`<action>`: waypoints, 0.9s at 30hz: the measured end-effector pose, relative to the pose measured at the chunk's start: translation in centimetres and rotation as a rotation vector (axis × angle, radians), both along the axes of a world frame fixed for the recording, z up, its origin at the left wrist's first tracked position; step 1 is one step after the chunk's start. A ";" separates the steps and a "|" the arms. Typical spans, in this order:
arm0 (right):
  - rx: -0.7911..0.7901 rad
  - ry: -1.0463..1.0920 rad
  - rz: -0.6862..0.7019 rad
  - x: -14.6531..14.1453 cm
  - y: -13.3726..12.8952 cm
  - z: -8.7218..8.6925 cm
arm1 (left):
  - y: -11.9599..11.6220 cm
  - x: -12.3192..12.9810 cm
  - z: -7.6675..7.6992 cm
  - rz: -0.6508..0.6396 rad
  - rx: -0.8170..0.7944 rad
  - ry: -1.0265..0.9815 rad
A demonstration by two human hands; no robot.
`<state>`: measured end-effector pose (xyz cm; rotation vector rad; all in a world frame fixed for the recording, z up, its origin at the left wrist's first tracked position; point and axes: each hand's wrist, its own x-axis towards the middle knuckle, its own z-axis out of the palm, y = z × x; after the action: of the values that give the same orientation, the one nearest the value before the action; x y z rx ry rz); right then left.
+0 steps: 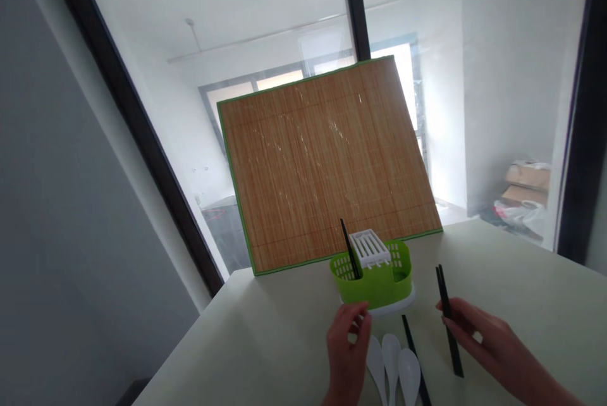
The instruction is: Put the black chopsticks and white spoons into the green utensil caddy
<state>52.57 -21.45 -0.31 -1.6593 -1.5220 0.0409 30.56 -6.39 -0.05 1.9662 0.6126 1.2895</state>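
My right hand (478,336) pinches a pair of black chopsticks (449,324) between thumb and fingers. They stand nearly upright above the table, to the right of the caddy. My left hand (348,346) is half curled, its thumb and forefinger slightly apart, with nothing visible between them. It hovers in front of a green utensil caddy (377,289), which has a white slatted rack (370,248) on top. Black chopsticks (349,248) lean in the caddy's left compartment. Beside my left hand lie three white spoons (391,355), with more black chopsticks (415,355) along their right side.
A bamboo mat (327,166) with green edging leans against the glass behind the caddy. The white table (265,336) meets dark window frames (142,121) and a grey wall at the left. Stacked boxes (526,184) and plastic bags show beyond the glass.
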 end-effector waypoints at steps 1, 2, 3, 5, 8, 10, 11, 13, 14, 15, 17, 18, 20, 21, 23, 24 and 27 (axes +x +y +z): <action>0.021 0.002 0.007 -0.2 0.0 -0.3 | -0.9 0.8 0.9 -0.065 0.006 0.017; 0.043 -0.001 0.012 -0.3 0.0 -0.6 | -1.8 1.7 1.8 -0.132 0.007 0.034; 0.062 -0.004 0.013 -0.5 0.0 -0.8 | -2.6 2.5 2.6 -0.198 0.003 0.049; 0.090 -0.012 0.014 -0.7 0.0 -1.0 | -3.9 4.2 4.0 -0.318 -0.003 0.076; 0.097 -0.050 0.051 -0.8 -0.2 -1.1 | -5.1 6.3 5.1 -0.413 0.027 0.112; 0.098 -0.086 0.088 -0.7 -0.3 -1.3 | -5.4 7.1 5.3 -0.423 0.049 0.137; 0.100 -0.099 0.102 -0.5 -0.3 -1.4 | -5.5 7.3 5.4 -0.422 0.053 0.148; 0.105 -0.112 0.115 -0.3 -0.4 -1.5 | -5.4 7.5 5.6 -0.432 0.054 0.161; 0.102 -0.112 0.116 -0.3 -0.4 -1.6 | -5.3 7.4 5.8 -0.443 0.052 0.162; 0.096 -0.110 0.114 -0.3 -0.4 -1.7 | -5.2 7.3 5.9 -0.453 0.050 0.160; 0.078 -0.092 0.104 -0.4 -0.3 -1.6 | -4.9 7.1 6.3 -0.454 0.049 0.155; 0.070 -0.083 0.104 -0.6 -0.3 -1.5 | -4.8 7.0 6.3 -0.445 0.056 0.161; 0.067 -0.067 0.110 -0.9 -0.1 -1.2 | -4.7 6.9 6.3 -0.414 0.102 0.198; 0.069 -0.062 0.116 -1.0 0.0 -1.1 | -4.7 6.8 6.2 -0.398 0.133 0.221; 0.084 -0.055 0.129 -1.1 0.2 -1.1 | -4.7 6.7 6.2 -0.367 0.194 0.251; 0.096 -0.048 0.127 -1.1 0.2 -1.2 | -4.6 6.5 6.4 -0.351 0.216 0.245; 0.156 -0.007 0.078 -0.7 0.2 -2.1 | -3.4 5.1 8.7 -0.261 0.219 0.146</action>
<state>51.84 -21.30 -2.43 -1.4783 -1.5546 -0.0409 35.65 -9.82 8.61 2.2482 0.2777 1.0962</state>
